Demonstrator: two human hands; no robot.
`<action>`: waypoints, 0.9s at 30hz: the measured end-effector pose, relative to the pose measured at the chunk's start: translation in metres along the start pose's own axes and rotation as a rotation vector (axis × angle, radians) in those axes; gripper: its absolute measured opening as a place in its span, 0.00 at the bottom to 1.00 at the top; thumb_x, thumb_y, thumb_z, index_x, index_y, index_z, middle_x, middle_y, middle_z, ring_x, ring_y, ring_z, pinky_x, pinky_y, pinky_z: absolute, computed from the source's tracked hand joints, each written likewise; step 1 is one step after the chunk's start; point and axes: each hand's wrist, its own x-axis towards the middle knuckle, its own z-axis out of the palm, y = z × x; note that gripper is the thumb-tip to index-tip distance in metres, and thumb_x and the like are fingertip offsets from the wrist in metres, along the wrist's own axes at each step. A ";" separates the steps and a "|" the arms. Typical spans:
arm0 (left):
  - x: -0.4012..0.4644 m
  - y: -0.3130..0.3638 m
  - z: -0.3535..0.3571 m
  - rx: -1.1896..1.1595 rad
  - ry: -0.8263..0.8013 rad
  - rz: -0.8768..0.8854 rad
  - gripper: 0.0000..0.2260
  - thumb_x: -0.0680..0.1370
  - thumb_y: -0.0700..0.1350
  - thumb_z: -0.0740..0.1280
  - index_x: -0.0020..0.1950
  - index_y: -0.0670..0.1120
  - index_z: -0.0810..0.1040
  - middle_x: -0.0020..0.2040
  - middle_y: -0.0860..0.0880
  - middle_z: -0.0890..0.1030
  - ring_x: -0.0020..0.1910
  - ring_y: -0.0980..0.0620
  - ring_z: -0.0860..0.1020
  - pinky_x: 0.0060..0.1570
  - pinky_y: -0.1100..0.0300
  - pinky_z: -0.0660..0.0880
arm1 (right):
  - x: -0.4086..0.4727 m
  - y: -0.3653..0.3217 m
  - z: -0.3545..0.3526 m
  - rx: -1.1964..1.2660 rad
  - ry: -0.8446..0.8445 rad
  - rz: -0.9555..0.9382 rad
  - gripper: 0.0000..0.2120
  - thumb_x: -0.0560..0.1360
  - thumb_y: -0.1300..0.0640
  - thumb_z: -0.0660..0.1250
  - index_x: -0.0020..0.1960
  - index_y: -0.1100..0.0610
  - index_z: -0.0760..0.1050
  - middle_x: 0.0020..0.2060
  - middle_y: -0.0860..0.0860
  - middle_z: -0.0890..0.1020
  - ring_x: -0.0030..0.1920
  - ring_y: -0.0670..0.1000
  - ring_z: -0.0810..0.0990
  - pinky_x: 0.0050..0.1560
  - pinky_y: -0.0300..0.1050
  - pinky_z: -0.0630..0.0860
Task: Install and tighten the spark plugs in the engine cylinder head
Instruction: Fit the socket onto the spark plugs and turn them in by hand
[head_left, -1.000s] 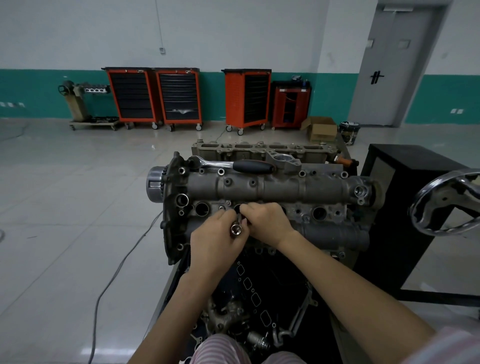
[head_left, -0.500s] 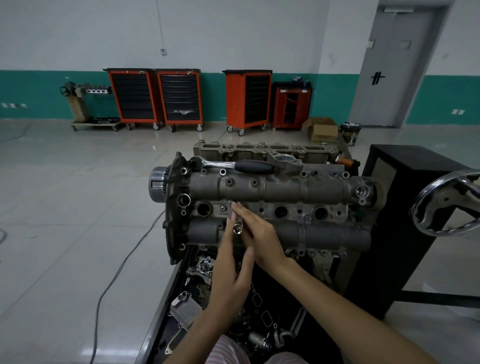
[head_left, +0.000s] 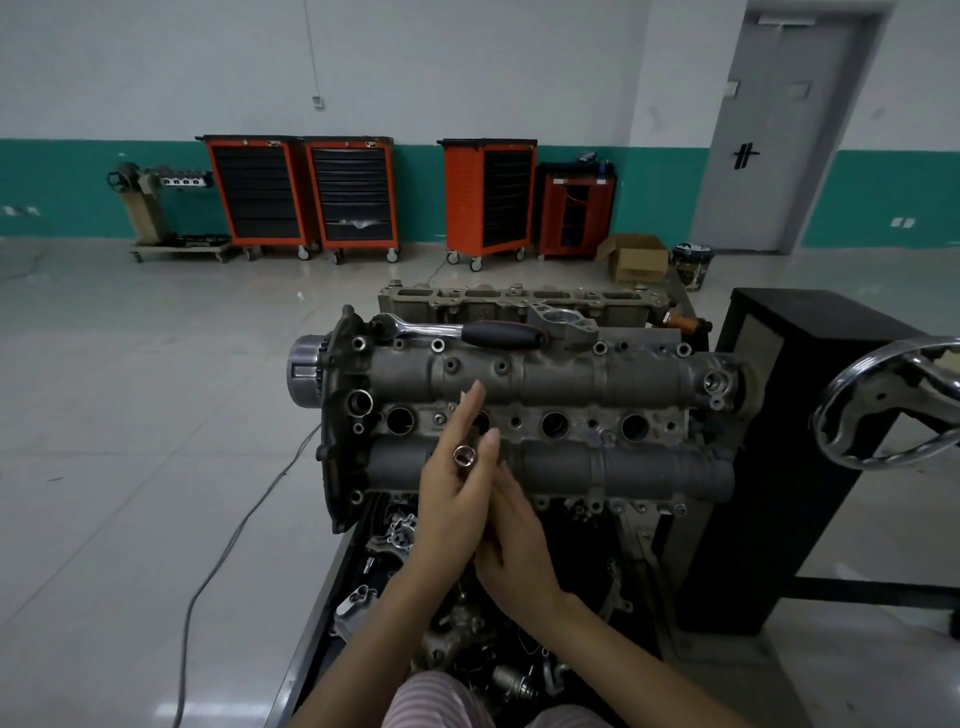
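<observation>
The grey cylinder head lies across an engine stand, with a row of round spark plug wells facing me. A chrome socket tool stands in the second well from the left, its square-drive end towards me. My left hand and my right hand are flat, palms pressed against the tool from either side. The left fingers reach up past the well; the right fingers end beside the tool. No spark plug is visible. A ratchet with a black handle rests on the head's far edge.
A steel handwheel and a black stand are at the right. A tray of loose engine parts sits below the head. A cable runs over the floor on the left. Orange tool carts line the far wall.
Both hands went from curled fingers around the tool at the well to flat palms. The left hand slid forward and the right hand back, with the tool between them.
</observation>
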 end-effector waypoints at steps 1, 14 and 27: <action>0.000 0.001 0.000 -0.002 -0.006 -0.005 0.20 0.79 0.43 0.60 0.71 0.55 0.65 0.70 0.56 0.69 0.69 0.63 0.65 0.65 0.68 0.64 | 0.004 0.005 -0.002 -0.021 0.066 0.015 0.20 0.76 0.64 0.56 0.69 0.60 0.66 0.66 0.55 0.71 0.69 0.52 0.67 0.64 0.60 0.67; -0.001 -0.002 0.003 -0.067 -0.025 -0.032 0.19 0.78 0.53 0.55 0.70 0.62 0.60 0.68 0.71 0.63 0.69 0.68 0.59 0.63 0.74 0.61 | 0.022 -0.040 0.002 0.526 -0.067 0.476 0.26 0.75 0.44 0.49 0.70 0.53 0.60 0.71 0.53 0.64 0.69 0.45 0.64 0.64 0.32 0.63; 0.029 0.019 -0.003 -0.213 -0.123 -0.086 0.22 0.79 0.53 0.48 0.69 0.50 0.69 0.68 0.52 0.72 0.69 0.57 0.67 0.69 0.55 0.60 | -0.006 -0.044 0.003 0.619 -0.043 0.406 0.27 0.75 0.40 0.49 0.73 0.47 0.52 0.73 0.42 0.57 0.71 0.38 0.55 0.67 0.30 0.57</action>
